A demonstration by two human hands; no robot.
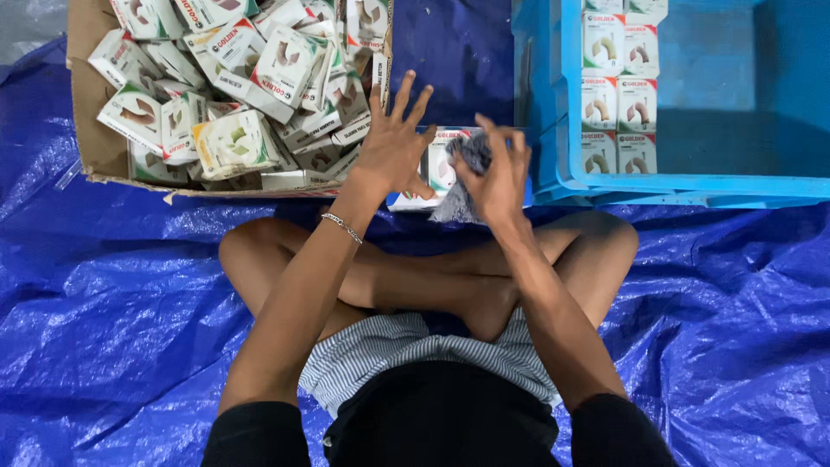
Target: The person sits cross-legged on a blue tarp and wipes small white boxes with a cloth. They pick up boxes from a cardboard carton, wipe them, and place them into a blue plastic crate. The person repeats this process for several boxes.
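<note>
We judge we are mid-wipe: our right hand [500, 177] grips a grey cloth [462, 186] over a small white box [432, 169] between cardboard carton [86, 86] and blue crate [553, 104], left hand [393, 143] spread open; next calls for steadying that box.

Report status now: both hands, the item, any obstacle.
Left hand open, fingers spread, over small box. Right hand shut on grey cloth. Nothing in the way.
</note>
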